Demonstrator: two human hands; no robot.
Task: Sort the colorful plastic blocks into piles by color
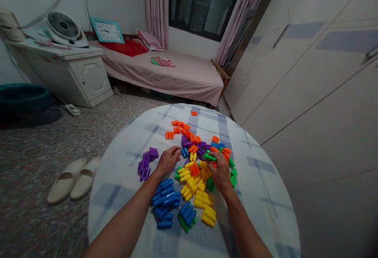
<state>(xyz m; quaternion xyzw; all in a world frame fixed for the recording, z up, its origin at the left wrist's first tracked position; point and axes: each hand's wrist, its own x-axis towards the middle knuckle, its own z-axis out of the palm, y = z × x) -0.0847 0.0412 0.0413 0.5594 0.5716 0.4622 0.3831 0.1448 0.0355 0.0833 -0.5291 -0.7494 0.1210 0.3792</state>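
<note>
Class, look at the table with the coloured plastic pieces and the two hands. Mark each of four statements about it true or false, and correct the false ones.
1. The purple pieces lie in a group beside the left hand. True.
2. The right hand rests at the mixed pile. True.
3. The blue pieces lie at the far edge of the table. False: they lie near the person, between the forearms.
4. The tablecloth is plain red. False: it is white with blue checks.

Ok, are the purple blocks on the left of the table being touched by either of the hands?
No, the purple blocks lie apart on the cloth, clear of the left hand beside them.
</note>
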